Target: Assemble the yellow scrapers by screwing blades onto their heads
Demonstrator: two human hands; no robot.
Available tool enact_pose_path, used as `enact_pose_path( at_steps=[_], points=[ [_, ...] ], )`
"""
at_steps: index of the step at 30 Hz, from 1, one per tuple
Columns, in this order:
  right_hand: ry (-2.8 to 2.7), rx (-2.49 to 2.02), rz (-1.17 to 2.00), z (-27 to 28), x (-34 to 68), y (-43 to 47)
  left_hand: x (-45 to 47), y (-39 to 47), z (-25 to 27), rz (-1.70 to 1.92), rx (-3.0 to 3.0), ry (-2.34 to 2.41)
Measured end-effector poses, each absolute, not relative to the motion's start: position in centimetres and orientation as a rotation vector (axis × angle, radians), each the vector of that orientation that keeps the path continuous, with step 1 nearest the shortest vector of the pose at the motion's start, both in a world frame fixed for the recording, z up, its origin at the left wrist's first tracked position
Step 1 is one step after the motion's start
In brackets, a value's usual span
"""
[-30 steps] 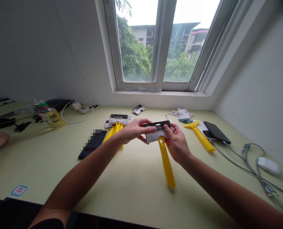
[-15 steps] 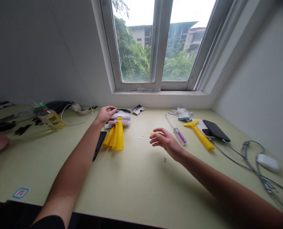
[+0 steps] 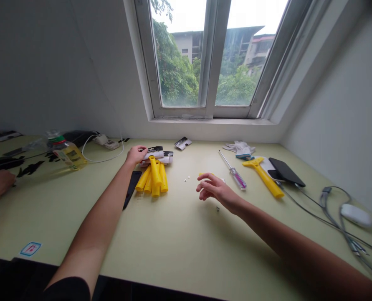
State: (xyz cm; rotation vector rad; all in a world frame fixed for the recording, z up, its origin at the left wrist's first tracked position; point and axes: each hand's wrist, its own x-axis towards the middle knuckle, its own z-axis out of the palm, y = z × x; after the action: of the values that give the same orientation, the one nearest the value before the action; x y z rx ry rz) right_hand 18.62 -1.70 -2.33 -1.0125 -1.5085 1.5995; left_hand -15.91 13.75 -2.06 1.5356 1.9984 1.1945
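My left hand (image 3: 136,155) pinches the edge of a black-and-white card (image 3: 154,151) on a packaged yellow scraper. Its yellow handle (image 3: 155,171) lies over several similar yellow handles on the desk. My right hand (image 3: 213,188) is held over the desk with fingers apart and slightly bent, and nothing shows in its grasp. A small yellow piece (image 3: 202,174) is partly hidden behind those fingers. Two tiny nuts (image 3: 187,179) lie between my hands, and small screws (image 3: 217,208) lie just below the right one.
On the right are a screwdriver (image 3: 236,177), a loose yellow scraper (image 3: 264,177), a glove (image 3: 240,148), a black phone (image 3: 286,170) and grey cables (image 3: 325,205). A dark phone (image 3: 131,190) lies beside my left forearm. An oil bottle (image 3: 68,154) and another person's hand (image 3: 1,182) are farther left.
My left hand has shifted slightly left and down with the card; the top handle has moved left and the handles now fan out wider. My right hand has dipped slightly, its fingers more bent.
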Motion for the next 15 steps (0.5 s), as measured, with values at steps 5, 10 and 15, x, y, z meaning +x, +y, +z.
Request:
enact_pose_path(
  at_steps=[5,10,15],
  points=[
    [-1.832,-1.136,1.201,-1.3,20.3,-0.6,-16.3,14.3,-2.0,1.1,1.633,2.035],
    [-2.048,-1.593,0.207,0.1,25.2,2.6,-16.2,14.2,-2.3,0.986,1.654,2.005],
    [-1.982,-2.016,-0.049,0.4,30.9,6.0,-15.8,13.8,-2.0,0.965,1.655,1.934]
  ],
)
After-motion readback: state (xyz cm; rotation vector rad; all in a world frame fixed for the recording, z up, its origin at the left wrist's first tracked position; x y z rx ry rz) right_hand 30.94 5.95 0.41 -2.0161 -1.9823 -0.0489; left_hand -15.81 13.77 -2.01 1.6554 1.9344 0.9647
